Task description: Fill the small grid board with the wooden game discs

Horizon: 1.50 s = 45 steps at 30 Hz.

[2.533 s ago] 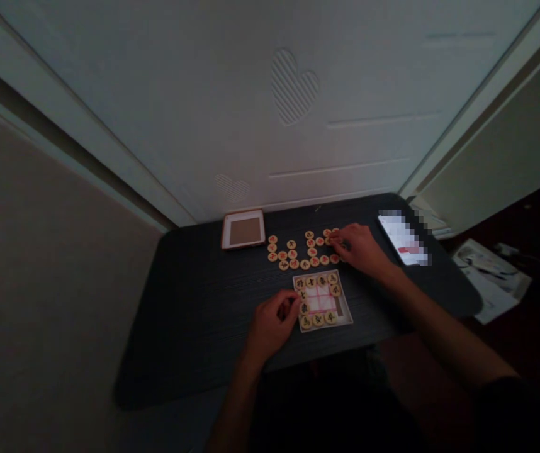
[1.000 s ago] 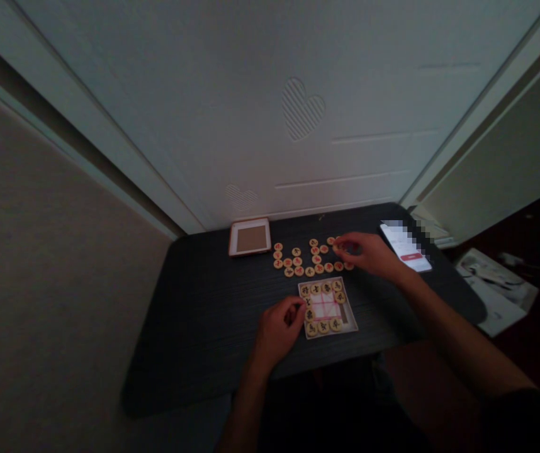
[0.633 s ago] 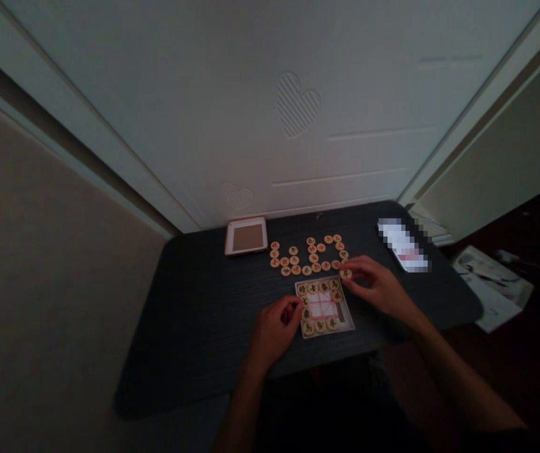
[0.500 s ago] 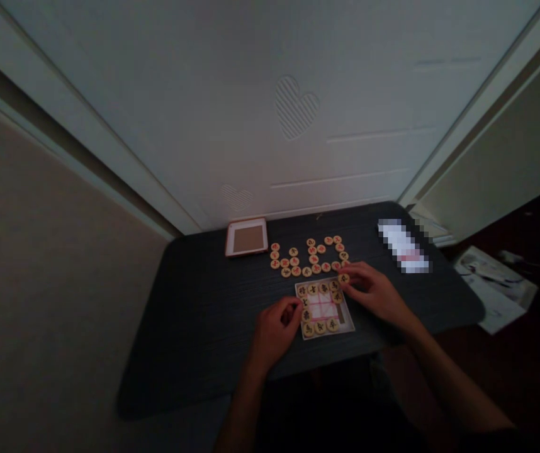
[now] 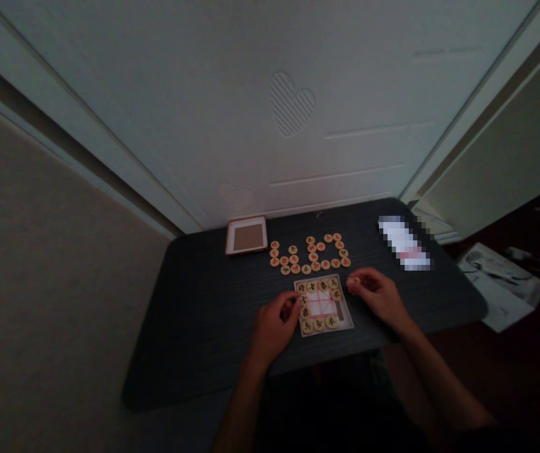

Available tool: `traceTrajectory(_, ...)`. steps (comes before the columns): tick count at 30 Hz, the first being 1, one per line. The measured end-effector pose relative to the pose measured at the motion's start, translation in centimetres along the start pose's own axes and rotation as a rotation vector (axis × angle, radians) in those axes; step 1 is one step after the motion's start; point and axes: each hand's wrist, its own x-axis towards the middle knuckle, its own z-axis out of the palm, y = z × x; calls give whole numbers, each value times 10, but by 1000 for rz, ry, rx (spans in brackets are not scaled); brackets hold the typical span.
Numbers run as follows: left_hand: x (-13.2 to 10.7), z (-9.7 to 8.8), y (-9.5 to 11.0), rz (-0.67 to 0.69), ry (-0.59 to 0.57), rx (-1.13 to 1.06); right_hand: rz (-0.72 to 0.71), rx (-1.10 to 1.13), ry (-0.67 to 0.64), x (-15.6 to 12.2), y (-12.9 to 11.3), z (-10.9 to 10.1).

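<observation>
A small square board (image 5: 323, 306) with pink grid lines lies on the dark table (image 5: 204, 314), with round wooden chess discs along its edges. My left hand (image 5: 272, 327) rests curled against the board's left side, fingertips touching the discs there. My right hand (image 5: 378, 294) hovers just right of the board, its fingers pinched on a round disc (image 5: 354, 280). Several loose discs (image 5: 310, 255) lie in rows behind the board.
An open shallow box (image 5: 246, 236) sits at the back left of the discs. A phone (image 5: 403, 250) lies at the back right. Papers (image 5: 501, 283) lie on the floor to the right. A pale door stands behind the table.
My right hand picked a disc from the loose rows and drew back toward the board's right edge. My left hand stayed by the board's left side.
</observation>
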Motion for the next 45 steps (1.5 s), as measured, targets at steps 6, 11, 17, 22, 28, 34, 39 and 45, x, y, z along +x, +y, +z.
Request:
traceTrajectory(6,0,3,-3,-1,12,11,57,-31,-5,-3,3,1)
traceTrajectory(11,0,3,-2,11,23,17,66,-32,-11,-5,0,2)
traceTrajectory(17,-1,2,-2,25,15,12,60,-39,-29,-8,-7,4)
traceTrajectory(22,0,2,-3,31,14,8,-70,-113,-39,-19,-21,7)
traceTrajectory(28,-1,1,-1,38,23,-2,-143,-337,-152,-27,-29,12)
traceTrajectory(34,-2,1,-2,42,22,-19,-163,-457,-213,-30,-29,19)
traceTrajectory(39,-1,2,-2,36,19,-14,-173,-474,-235,-32,-26,19)
traceTrajectory(45,-1,0,0,38,22,-20,-213,-526,-202,-32,-17,19)
